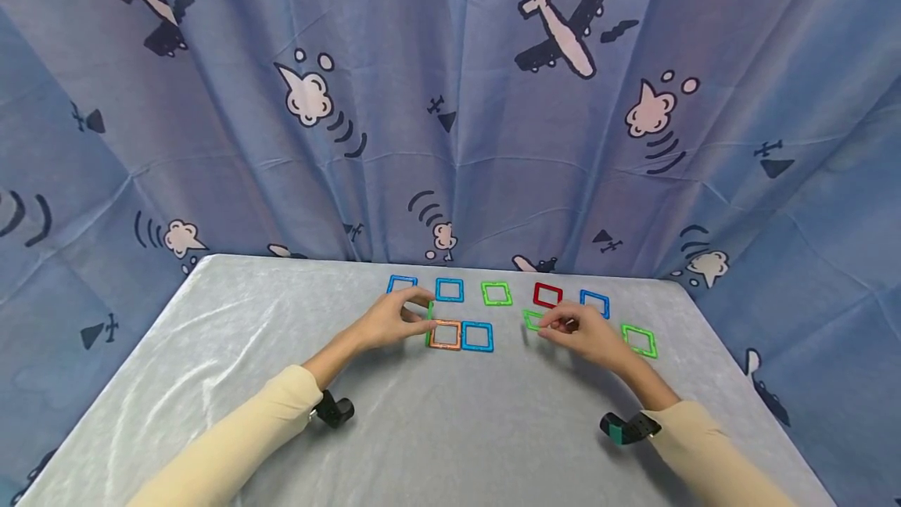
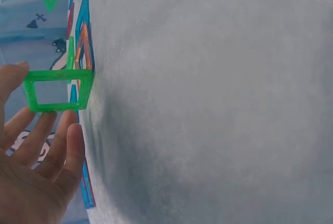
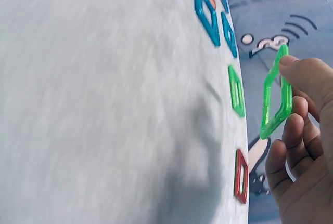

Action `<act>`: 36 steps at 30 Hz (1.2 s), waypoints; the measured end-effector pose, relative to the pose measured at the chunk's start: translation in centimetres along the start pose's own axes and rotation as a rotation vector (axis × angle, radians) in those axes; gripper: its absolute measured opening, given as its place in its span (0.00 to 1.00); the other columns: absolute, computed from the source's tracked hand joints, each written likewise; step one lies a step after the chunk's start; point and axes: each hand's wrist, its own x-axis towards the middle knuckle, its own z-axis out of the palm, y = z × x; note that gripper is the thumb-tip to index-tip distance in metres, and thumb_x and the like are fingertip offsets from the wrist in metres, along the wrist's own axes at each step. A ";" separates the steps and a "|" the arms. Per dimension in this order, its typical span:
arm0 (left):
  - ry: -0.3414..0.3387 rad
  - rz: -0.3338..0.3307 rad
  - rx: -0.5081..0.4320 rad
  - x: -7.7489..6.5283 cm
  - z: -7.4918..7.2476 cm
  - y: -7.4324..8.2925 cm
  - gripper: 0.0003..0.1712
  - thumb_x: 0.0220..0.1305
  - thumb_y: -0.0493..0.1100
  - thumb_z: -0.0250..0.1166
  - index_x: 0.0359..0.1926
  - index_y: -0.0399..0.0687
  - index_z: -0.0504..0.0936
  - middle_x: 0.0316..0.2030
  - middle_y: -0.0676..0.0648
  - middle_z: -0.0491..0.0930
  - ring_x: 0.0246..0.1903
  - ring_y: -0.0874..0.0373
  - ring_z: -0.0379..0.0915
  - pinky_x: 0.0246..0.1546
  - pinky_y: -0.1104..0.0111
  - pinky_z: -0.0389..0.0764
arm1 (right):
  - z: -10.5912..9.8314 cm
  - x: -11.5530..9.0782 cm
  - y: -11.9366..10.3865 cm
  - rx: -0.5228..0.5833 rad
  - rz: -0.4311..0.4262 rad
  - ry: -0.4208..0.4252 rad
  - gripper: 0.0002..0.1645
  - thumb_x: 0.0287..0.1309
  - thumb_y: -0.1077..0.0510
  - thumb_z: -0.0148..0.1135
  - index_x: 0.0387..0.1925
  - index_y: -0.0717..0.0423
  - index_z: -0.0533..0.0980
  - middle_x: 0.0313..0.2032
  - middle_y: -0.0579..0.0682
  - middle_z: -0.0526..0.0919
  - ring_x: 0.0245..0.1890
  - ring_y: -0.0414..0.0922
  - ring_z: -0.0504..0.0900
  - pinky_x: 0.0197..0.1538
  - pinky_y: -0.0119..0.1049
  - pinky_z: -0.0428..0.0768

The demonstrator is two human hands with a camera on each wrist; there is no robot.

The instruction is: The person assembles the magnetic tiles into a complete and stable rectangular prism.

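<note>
My left hand (image 1: 394, 319) holds a green square magnetic tile (image 2: 60, 73) by its edges, thumb on one side and fingers on the opposite one. That tile stands upright along the left edge of an orange square tile (image 1: 446, 346), which lies flat. Side by side with the orange tile is a blue square tile (image 1: 478, 349). Over to the right, my right hand (image 1: 591, 332) pinches another green square tile (image 3: 266, 99), tilted and raised off the table. The fingertips behind its far edge are partly hidden.
Along the back of the cloth-covered table (image 1: 450, 429) lie two blue tiles, one being the blue tile (image 1: 450, 300), a green tile (image 1: 497, 304), a red tile (image 1: 548, 285) and a right-hand blue tile (image 1: 594, 293). Another green tile (image 1: 639, 354) lies beyond my right hand. A patterned curtain (image 1: 394, 116) hangs behind.
</note>
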 end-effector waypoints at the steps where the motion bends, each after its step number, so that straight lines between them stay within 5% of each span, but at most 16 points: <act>1: 0.001 -0.002 0.003 0.0 0.0 0.0 0.30 0.68 0.43 0.70 0.65 0.34 0.73 0.57 0.35 0.78 0.45 0.47 0.83 0.42 0.61 0.84 | 0.2 0.2 -0.2 0.005 -0.015 -0.002 0.04 0.60 0.63 0.74 0.34 0.53 0.85 0.29 0.45 0.76 0.30 0.42 0.75 0.33 0.33 0.77; 28: 0.015 -0.042 0.036 0.2 0.3 0.1 0.29 0.67 0.44 0.71 0.65 0.37 0.75 0.57 0.40 0.78 0.45 0.51 0.83 0.44 0.63 0.83 | 5.3 3.2 -4.5 0.121 -0.163 -0.125 0.06 0.62 0.69 0.69 0.37 0.55 0.85 0.32 0.44 0.79 0.34 0.44 0.76 0.35 0.36 0.77; 36: 0.017 -0.047 0.028 0.1 0.2 0.0 0.29 0.68 0.43 0.71 0.65 0.37 0.75 0.57 0.40 0.78 0.45 0.51 0.83 0.43 0.62 0.83 | 5.7 3.6 -5.0 0.121 -0.155 -0.153 0.03 0.66 0.62 0.68 0.39 0.57 0.85 0.34 0.42 0.82 0.34 0.44 0.78 0.37 0.36 0.78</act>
